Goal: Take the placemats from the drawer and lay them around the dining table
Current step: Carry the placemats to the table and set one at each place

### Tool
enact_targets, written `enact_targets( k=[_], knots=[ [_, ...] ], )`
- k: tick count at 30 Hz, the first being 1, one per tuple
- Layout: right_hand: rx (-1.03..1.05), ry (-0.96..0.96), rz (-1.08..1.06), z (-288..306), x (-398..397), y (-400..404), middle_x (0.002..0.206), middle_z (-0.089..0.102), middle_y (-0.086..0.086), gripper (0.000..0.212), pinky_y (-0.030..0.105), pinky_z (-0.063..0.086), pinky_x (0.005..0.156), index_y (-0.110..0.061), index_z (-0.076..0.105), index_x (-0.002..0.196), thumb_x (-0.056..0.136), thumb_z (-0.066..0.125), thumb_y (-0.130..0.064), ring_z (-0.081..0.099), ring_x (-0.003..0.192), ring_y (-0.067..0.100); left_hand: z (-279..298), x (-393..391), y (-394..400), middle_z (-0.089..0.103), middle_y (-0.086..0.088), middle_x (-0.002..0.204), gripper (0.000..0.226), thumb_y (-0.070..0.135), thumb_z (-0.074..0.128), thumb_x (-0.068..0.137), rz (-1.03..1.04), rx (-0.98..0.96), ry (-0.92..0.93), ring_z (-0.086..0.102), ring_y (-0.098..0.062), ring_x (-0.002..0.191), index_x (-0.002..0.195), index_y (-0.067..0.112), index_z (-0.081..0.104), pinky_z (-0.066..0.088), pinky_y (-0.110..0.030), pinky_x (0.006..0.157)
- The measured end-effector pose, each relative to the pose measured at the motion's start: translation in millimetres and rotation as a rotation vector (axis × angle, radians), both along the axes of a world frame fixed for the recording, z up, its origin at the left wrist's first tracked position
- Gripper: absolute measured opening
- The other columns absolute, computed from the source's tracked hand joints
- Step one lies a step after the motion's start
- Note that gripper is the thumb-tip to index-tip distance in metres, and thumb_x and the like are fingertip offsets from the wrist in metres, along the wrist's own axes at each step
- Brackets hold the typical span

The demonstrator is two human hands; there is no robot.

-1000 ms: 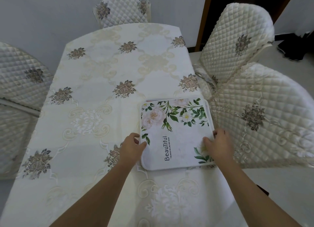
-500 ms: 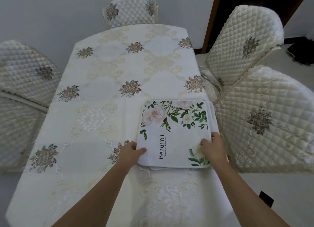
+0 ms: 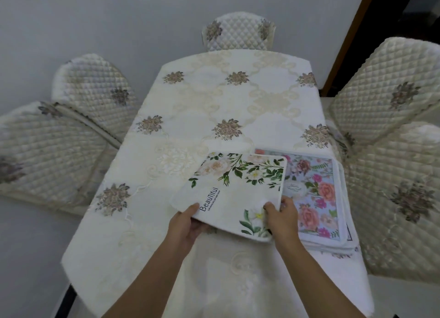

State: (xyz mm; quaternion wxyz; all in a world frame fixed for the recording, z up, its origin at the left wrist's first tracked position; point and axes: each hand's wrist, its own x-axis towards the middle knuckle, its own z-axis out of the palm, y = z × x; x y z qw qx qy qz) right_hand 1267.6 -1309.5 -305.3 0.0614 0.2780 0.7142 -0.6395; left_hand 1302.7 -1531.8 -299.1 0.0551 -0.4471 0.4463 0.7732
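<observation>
A white placemat (image 3: 235, 189) printed with green leaves, pale flowers and the word "Beautiful" is lifted off the stack and tilted to the left. My left hand (image 3: 188, 225) grips its near left corner, thumb on top. My right hand (image 3: 283, 217) pinches its near right edge. A stack of placemats (image 3: 316, 198) lies beneath and to the right on the dining table (image 3: 214, 103); its top mat is light blue with pink and orange roses.
A cream embroidered cloth covers the table. Quilted chairs stand around it: two at the left (image 3: 71, 132), one at the far end (image 3: 238, 32), two at the right (image 3: 390, 151). A dark door frame (image 3: 350, 39) rises at the back right.
Both hands have lifted the top white mat off the stack and shifted it left, uncovering the blue rose mat. The camera view has moved so the table sits more centred.
</observation>
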Motion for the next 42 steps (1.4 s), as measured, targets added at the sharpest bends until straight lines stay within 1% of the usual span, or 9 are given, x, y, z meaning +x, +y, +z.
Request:
enact_targets(
  k=[4, 10, 17, 22, 27, 30, 32, 36, 42],
  knots=[
    [-0.062, -0.040, 0.112, 1, 23, -64, 0.106, 0.068, 0.009, 0.030, 0.037, 0.057, 0.079, -0.009, 0.056, 0.114, 0.086, 0.065, -0.006, 0.067, 0.091, 0.021, 2, 22, -9, 0.072, -0.015, 0.105, 0.027, -0.004, 0.061, 0.089, -0.002, 0.056, 0.030, 0.069, -0.031, 0.091, 0.113, 0.008, 0.061, 0.059, -0.038, 0.060],
    [-0.147, -0.072, 0.213, 6, 57, -130, 0.107, 0.068, 0.004, 0.039, 0.034, 0.060, 0.066, -0.015, 0.053, 0.122, 0.086, 0.064, -0.003, 0.068, 0.092, 0.021, 0, 52, -88, 0.070, -0.021, 0.108, 0.032, -0.011, 0.061, 0.085, -0.039, 0.002, 0.007, 0.067, -0.039, 0.095, 0.115, 0.001, 0.061, 0.055, -0.049, 0.084],
    [0.027, -0.091, 0.004, 9, 74, -167, 0.118, 0.060, 0.011, 0.042, 0.043, 0.053, 0.087, -0.010, 0.047, 0.123, 0.087, 0.068, -0.011, 0.062, 0.102, 0.028, 11, 81, -209, 0.073, -0.012, 0.104, 0.030, -0.002, 0.064, 0.088, -0.399, -0.228, -0.046, 0.069, -0.033, 0.097, 0.116, 0.008, 0.065, 0.055, -0.048, 0.089],
    [0.102, -0.153, 0.055, 1, 90, -184, 0.095, 0.066, 0.011, 0.037, 0.033, 0.048, 0.074, -0.003, 0.062, 0.119, 0.086, 0.071, -0.016, 0.062, 0.080, 0.023, 21, 91, -259, 0.072, -0.010, 0.109, 0.024, 0.001, 0.064, 0.089, -0.658, -0.379, -0.036, 0.068, -0.027, 0.097, 0.111, 0.010, 0.068, 0.055, -0.041, 0.091],
    [0.117, -0.194, 0.193, -5, 110, -203, 0.081, 0.069, 0.016, 0.015, 0.026, 0.045, 0.052, 0.002, 0.066, 0.102, 0.092, 0.059, -0.007, 0.062, 0.061, 0.023, 21, 102, -272, 0.068, -0.008, 0.088, 0.020, 0.014, 0.064, 0.092, -0.365, -0.409, -0.068, 0.060, -0.018, 0.065, 0.111, 0.009, 0.065, 0.046, -0.021, 0.048],
    [0.062, -0.264, 0.219, -6, 115, -209, 0.077, 0.067, 0.015, 0.011, 0.022, 0.045, 0.046, 0.002, 0.062, 0.097, 0.094, 0.054, -0.005, 0.061, 0.059, 0.022, 21, 115, -276, 0.073, -0.014, 0.086, 0.026, 0.019, 0.062, 0.094, -0.150, -0.085, -0.070, 0.069, -0.029, 0.070, 0.111, 0.001, 0.066, 0.054, -0.033, 0.066],
    [-0.027, -0.342, 0.234, -12, 117, -216, 0.084, 0.070, 0.018, 0.011, 0.031, 0.056, 0.062, 0.002, 0.061, 0.099, 0.094, 0.054, -0.005, 0.067, 0.069, 0.028, 22, 127, -278, 0.075, -0.017, 0.091, 0.028, 0.021, 0.054, 0.098, -0.001, 0.095, -0.007, 0.073, -0.028, 0.077, 0.113, 0.001, 0.066, 0.052, -0.042, 0.080],
    [-0.203, -0.438, 0.250, -18, 124, -237, 0.089, 0.070, 0.023, 0.008, 0.040, 0.059, 0.066, 0.004, 0.060, 0.096, 0.092, 0.054, 0.001, 0.069, 0.078, 0.033, 12, 152, -278, 0.063, -0.023, 0.125, 0.039, 0.025, 0.052, 0.098, 0.087, 0.124, -0.012, 0.060, -0.036, 0.115, 0.128, 0.002, 0.057, 0.047, -0.050, 0.099],
    [-0.253, -0.415, 0.386, -23, 138, -278, 0.094, 0.071, 0.019, 0.014, 0.041, 0.060, 0.070, 0.001, 0.063, 0.101, 0.088, 0.058, 0.003, 0.070, 0.084, 0.032, 4, 178, -276, 0.070, -0.019, 0.111, 0.028, 0.013, 0.056, 0.096, 0.048, 0.007, -0.127, 0.067, -0.033, 0.101, 0.122, 0.001, 0.058, 0.057, -0.039, 0.078]
  ],
)
